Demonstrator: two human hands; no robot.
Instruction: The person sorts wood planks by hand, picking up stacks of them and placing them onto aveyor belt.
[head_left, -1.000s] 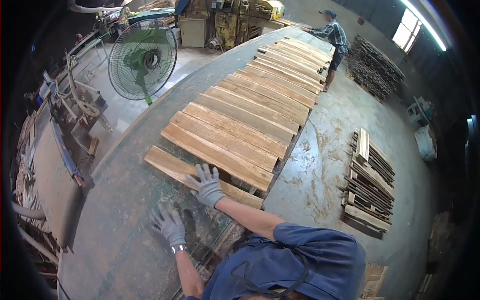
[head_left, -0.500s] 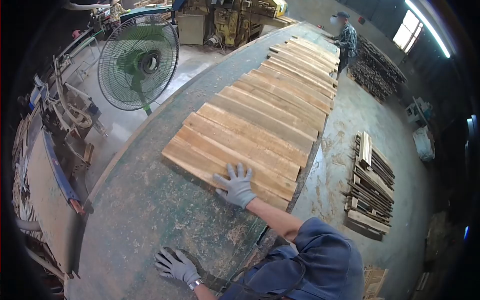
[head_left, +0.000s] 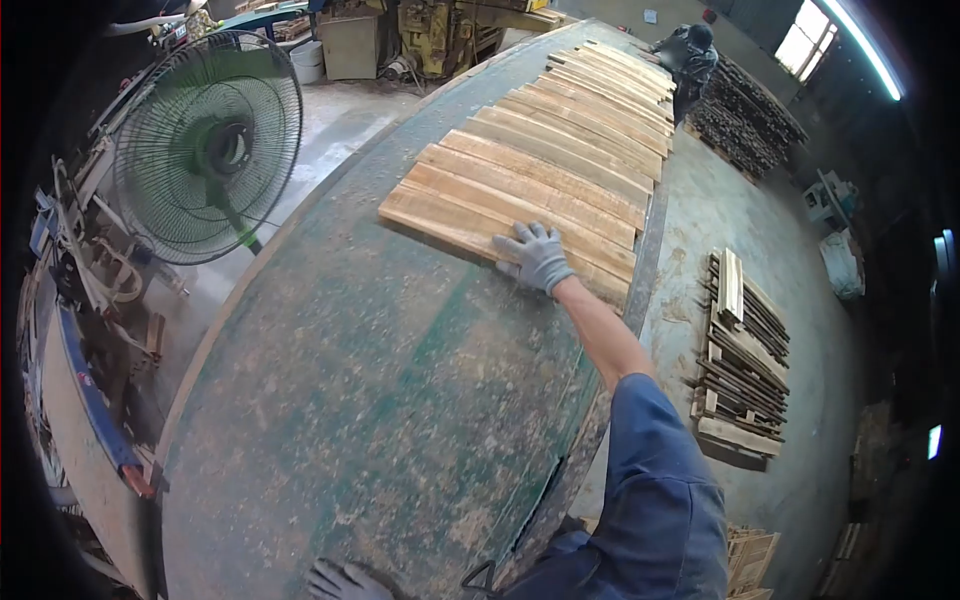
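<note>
Along the long worktable (head_left: 400, 390), several wooden boards (head_left: 500, 212) lie side by side in a row reaching toward the far end. My right hand (head_left: 540, 258), in a grey glove, rests with spread fingers on the nearest board's edge. My left hand (head_left: 345, 581), gloved too, lies on the tabletop at the bottom of the view. Its fingers are stretched out, and it touches no board; part of it is cut off by the frame.
A green standing fan (head_left: 210, 150) stands left of the table. Stacked boards (head_left: 740, 350) lie on the floor to the right. A co-worker (head_left: 688, 65) bends at the table's far end, near a dark wood pile (head_left: 745, 115). Machinery (head_left: 430, 40) stands behind.
My right arm has stretched forward, and the row of boards has slid away along the table with my hand. My left hand now sits lower in view. The co-worker's head has dipped.
</note>
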